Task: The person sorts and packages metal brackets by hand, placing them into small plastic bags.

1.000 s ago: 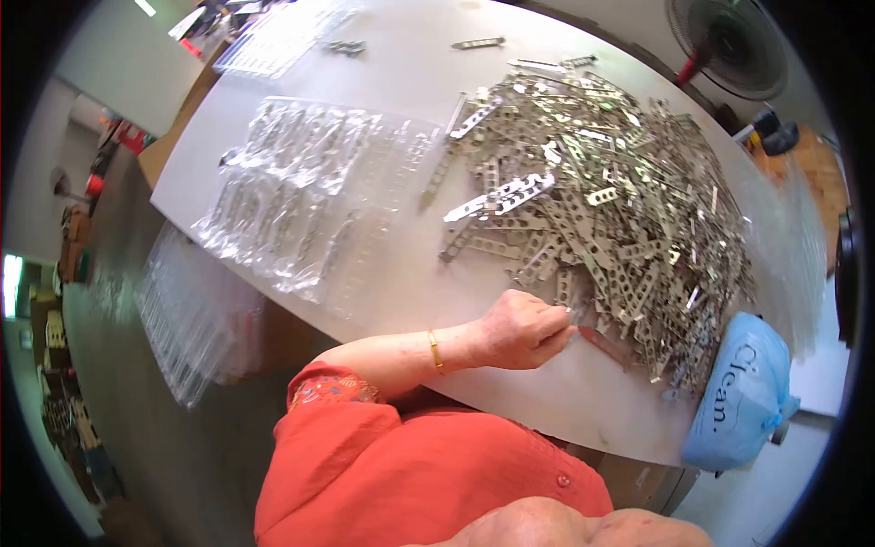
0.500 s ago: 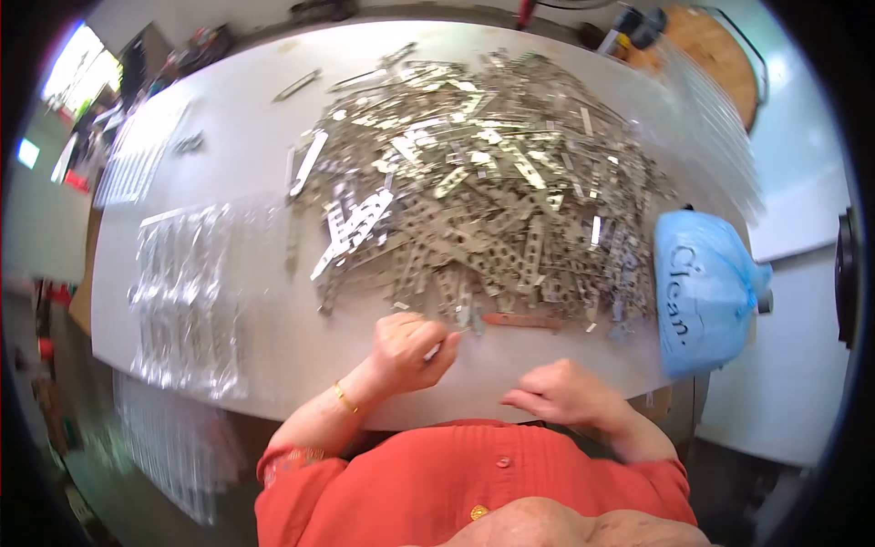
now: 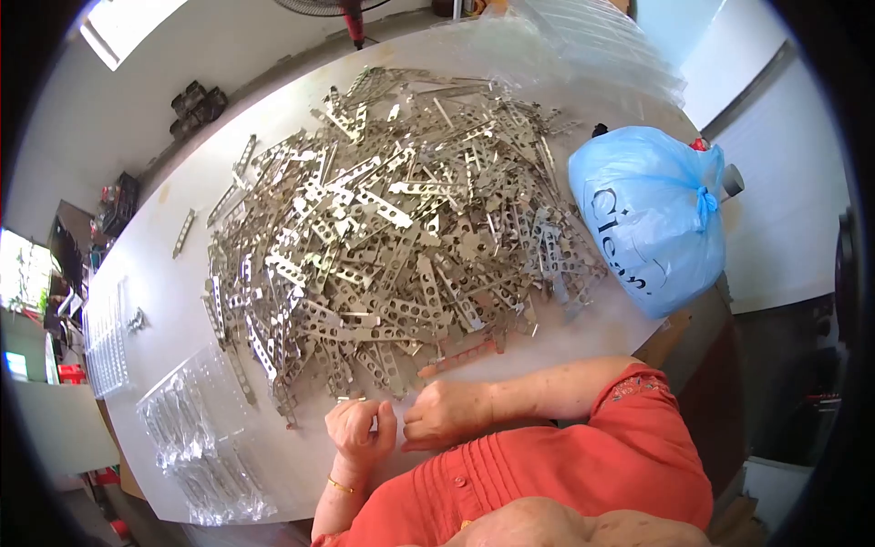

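My left hand [image 3: 358,430], a gold bracelet on its wrist, is closed near the table's front edge, just below the pile. Close beside it on the right, my right hand [image 3: 447,415] is also closed, its forearm lying across in front of me. Whatever either hand may hold is hidden by the curled fingers. A large heap of flat metal strips with punched holes [image 3: 392,246] spreads over the table just beyond both hands. An orange-red strip-like piece [image 3: 460,358] lies at the heap's near edge, above my right hand.
A tied blue plastic bag marked "Clean" [image 3: 647,219] stands at the right. Filled clear plastic packs [image 3: 205,456] lie at the left front, with a clear ribbed tray [image 3: 108,337] behind them. Clear plastic sheets [image 3: 583,46] cover the far right corner. A fan [image 3: 333,7] stands beyond the table [image 3: 173,283].
The view has turned and tilted, bringing the fan into sight. My hands have come closer together, the right one moving left to beside the left one. Both stay closed.
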{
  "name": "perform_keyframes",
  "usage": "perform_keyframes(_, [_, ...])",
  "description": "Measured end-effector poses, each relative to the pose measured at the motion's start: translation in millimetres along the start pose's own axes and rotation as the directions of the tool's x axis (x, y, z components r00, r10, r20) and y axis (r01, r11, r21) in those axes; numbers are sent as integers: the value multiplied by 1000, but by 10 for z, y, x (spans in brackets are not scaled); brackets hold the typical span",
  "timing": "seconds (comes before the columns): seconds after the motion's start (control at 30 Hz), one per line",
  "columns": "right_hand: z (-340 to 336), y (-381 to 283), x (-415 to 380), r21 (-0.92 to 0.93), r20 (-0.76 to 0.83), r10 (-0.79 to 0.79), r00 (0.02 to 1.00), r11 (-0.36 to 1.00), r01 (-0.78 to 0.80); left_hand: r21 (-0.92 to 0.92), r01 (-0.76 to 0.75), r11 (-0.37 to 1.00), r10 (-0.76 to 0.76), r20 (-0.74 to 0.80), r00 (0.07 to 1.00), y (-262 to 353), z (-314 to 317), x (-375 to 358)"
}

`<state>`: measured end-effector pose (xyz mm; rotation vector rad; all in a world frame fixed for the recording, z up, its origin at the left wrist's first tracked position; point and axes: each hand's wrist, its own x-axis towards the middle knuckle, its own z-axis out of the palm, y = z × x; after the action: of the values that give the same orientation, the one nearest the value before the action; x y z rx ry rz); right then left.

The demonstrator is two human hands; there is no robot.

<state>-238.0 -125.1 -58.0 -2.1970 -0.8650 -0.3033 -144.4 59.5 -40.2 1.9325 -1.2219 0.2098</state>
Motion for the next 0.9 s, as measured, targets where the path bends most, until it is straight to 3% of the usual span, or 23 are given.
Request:
perform_keyframes(0.17, [11,10,-72,201,-124,54,991,979,-28,48,28,998,-30,40,999,12,30,-13])
perform_keyframes(0.23, [45,10,-94,207,-181,69,981,978,-31,84,73,994,-77,38,996,57,15,-6])
perform_keyframes(0.37, [83,-22,-100,223,-285,46,957,975,19,187,13,982,-16,19,1000,116,-48,56])
perform_keyframes(0.67, [54,-60,-146,217,-224,148,963,971,-99,229,-70,971,75,-16,997,219,54,401])
perform_keyframes(0.73, [48,-32,-146,204,-223,157,962,973,-112,202,-171,964,164,51,985,245,28,470])
perform_keyframes(0.9, [-60,-16,-93,217,-241,167,956,969,-115,289,-190,938,169,96,981,256,-23,539])
